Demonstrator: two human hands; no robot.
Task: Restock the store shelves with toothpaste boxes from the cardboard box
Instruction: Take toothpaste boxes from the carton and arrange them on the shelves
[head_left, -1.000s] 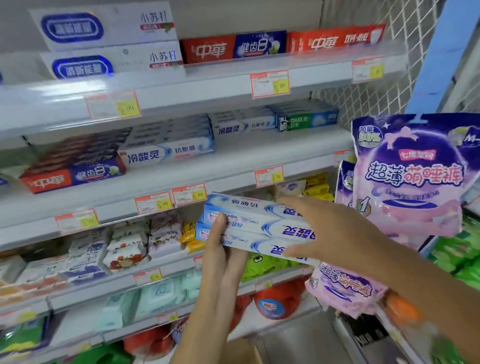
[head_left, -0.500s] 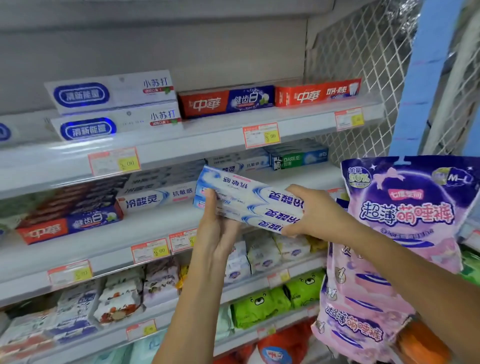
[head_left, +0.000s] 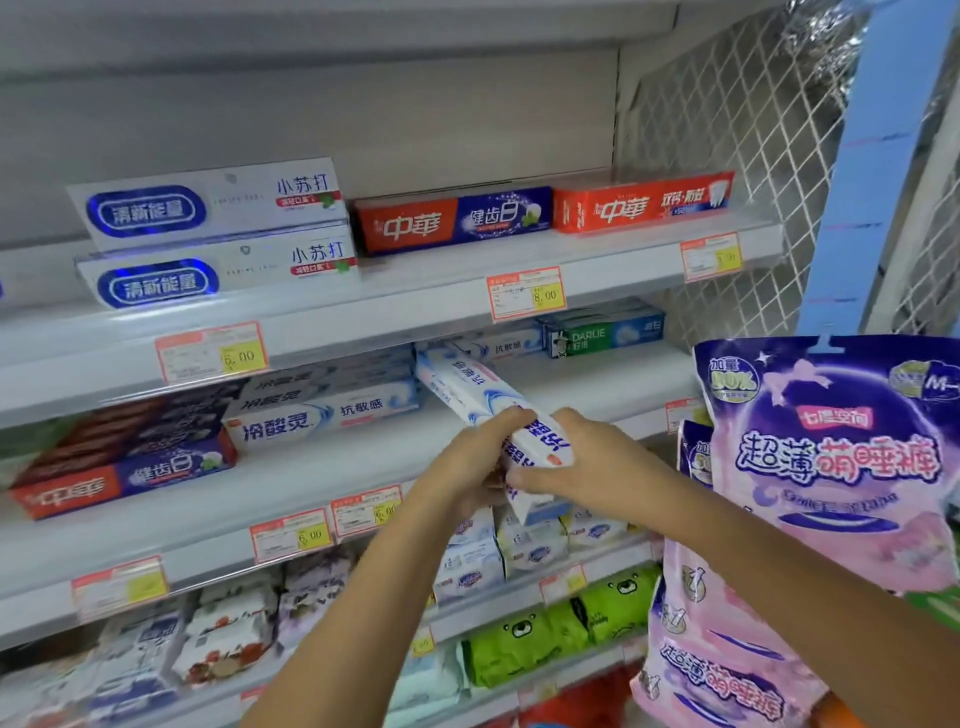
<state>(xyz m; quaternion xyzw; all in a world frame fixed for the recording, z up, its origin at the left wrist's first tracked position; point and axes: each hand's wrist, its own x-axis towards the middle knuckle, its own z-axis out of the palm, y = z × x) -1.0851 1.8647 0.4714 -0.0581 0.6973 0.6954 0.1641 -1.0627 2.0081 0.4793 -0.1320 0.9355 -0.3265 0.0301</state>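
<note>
Head view: stack of white-blue toothpaste boxes held tilted, far end over the middle shelf — left hand curled over the top, right hand clamped on the near end. Could slide apart (loose stack, seemingly) or push the neighbouring row askew if entered crooked. Readable: "DARLIE" on a green box, "8.00" on a price tag.

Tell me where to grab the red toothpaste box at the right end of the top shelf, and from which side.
Grip the red toothpaste box around the middle of its long body, coming from the front and above. It lies lengthwise along the shelf, its left end beside the red-and-blue box, with open space above.
</note>
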